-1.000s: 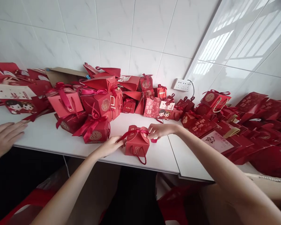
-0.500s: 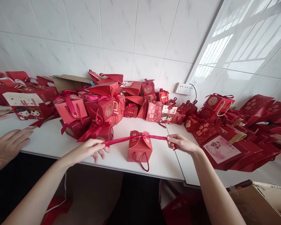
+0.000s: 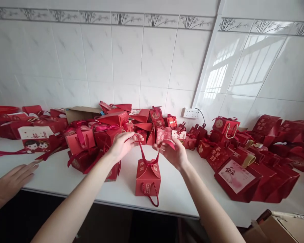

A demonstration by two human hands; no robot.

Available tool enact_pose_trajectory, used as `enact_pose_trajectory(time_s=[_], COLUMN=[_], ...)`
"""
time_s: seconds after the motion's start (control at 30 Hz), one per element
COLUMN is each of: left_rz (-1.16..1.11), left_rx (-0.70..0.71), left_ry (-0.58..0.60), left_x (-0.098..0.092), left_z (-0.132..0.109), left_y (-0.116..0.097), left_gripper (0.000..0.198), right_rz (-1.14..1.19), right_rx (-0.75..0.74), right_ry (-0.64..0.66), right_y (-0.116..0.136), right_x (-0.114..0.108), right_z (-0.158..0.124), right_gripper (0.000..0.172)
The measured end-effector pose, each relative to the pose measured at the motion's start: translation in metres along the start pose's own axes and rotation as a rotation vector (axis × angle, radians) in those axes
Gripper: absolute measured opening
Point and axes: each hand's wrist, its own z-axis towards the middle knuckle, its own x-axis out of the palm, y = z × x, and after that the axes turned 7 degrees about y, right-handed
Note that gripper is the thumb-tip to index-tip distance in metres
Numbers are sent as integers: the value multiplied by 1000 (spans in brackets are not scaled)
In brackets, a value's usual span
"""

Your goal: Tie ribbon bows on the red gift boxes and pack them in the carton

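Red gift box point(image 3: 148, 179) stands upright on the white table point(image 3: 176, 194). Two strands of ribbon point(image 3: 143, 155) rise from its top. Left hand point(image 3: 126, 145), above and left of the box: fingers pinched on one strand. Right hand point(image 3: 173, 152), above and right of the box: fingers closed on the other. Co-worker's hand point(image 3: 14, 179) lies well left of the box; stacked boxes point(image 3: 81, 143) stand beyond, leftward.

Pale 囍 on red bag point(image 3: 219, 158), unclear characters on ribboned box point(image 3: 147, 179)
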Motion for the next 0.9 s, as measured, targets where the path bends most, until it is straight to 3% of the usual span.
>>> enact_pose_trajectory(time_s=[0.17,0.33,0.53,0.77,0.9], left_rz=[-100,-41,47,102,137], left_rx=[-36,-5,14,28,62], left_ry=[50,101,187,173,57], left_x=[22,22,19,24,17], left_z=[14,11,7,5,3], left_y=[3,3,1,1,1], left_gripper=[22,36,40,35,22], right_rz=[48,-22,-14,-76,-73], right_rx=[-61,-182,-253,-285,-269], right_ry=[2,-117,-73,-67,-141], right_y=[-7,-8,-6,-9,-1], right_x=[21,28,30,34,26], right_z=[14,15,11,12,7], right_gripper=[33,32,36,40,39])
